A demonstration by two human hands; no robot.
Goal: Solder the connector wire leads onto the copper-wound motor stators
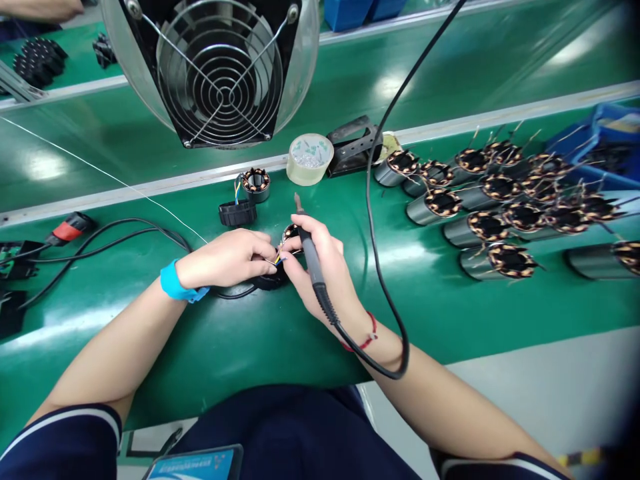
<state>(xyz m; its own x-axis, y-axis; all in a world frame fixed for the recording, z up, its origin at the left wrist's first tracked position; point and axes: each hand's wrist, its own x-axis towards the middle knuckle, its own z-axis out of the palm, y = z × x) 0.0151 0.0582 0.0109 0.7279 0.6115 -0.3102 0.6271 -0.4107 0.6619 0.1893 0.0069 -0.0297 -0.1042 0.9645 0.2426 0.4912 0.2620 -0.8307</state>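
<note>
My right hand is wrapped round the grey handle of a soldering iron, whose tip points away from me, up above the work. Its thumb and a finger also reach to thin coloured wires. From the other side my left hand pinches at the same wires. They run between a copper-wound motor stator and a round black plastic part, both partly hidden by my fingers. The exact ends of the wires are covered. A thin pale strand, perhaps solder wire, leads to my left hand.
Beyond my hands stand another wired stator with its black cap, a tape roll and a black metal holder. A caged fan hangs above. Several stators fill the right. Black cables lie left.
</note>
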